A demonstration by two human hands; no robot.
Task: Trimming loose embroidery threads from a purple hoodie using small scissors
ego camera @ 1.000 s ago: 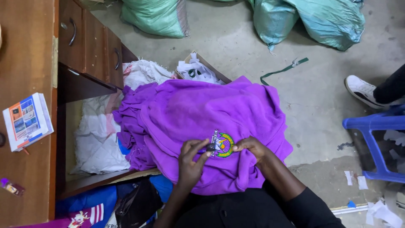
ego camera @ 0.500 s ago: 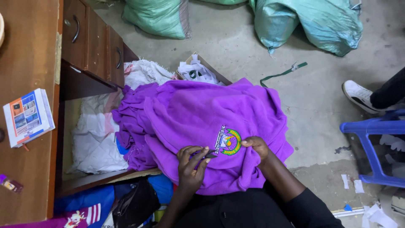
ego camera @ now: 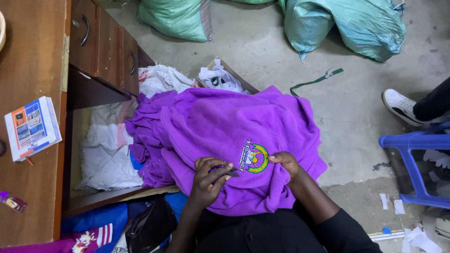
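Observation:
A purple fleece garment (ego camera: 225, 126) lies spread over my lap, bearing an embroidered crest (ego camera: 253, 158) in green, yellow and blue. My left hand (ego camera: 209, 180) is closed on a small dark tool (ego camera: 224, 171) whose tip rests against the crest's left edge. My right hand (ego camera: 286, 164) pinches the purple fabric just right of the crest. Both forearms wear black sleeves.
A wooden desk (ego camera: 33, 61) with drawers stands at the left, a booklet (ego camera: 32, 127) on top. White cloth (ego camera: 108, 145) fills the open space under it. Green sacks (ego camera: 342, 23) lie on the concrete floor. A blue plastic stool (ego camera: 417, 159) and another person's white shoe (ego camera: 403, 107) are at the right.
The crest and both hands have shifted slightly right and down on the garment; the left hand has kept the tool at the crest's edge.

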